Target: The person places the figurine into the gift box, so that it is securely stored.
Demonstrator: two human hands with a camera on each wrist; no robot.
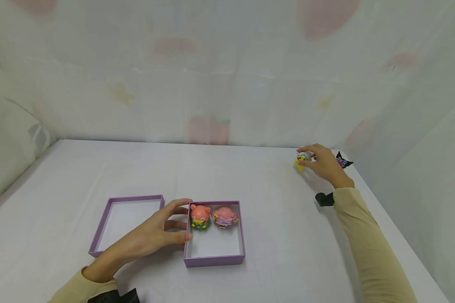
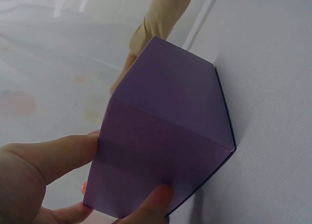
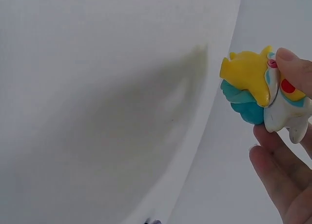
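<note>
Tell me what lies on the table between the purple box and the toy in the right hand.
Nothing: in the head view, bare white table separates the purple box from the toy.

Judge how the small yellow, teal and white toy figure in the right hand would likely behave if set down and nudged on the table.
The toy figure looks like hard moulded plastic, so probably stiff and light. Its rounded body suggests it may roll or tip when nudged. The right hand holds it with fingertips alone, so it is likely not slippery.
</note>
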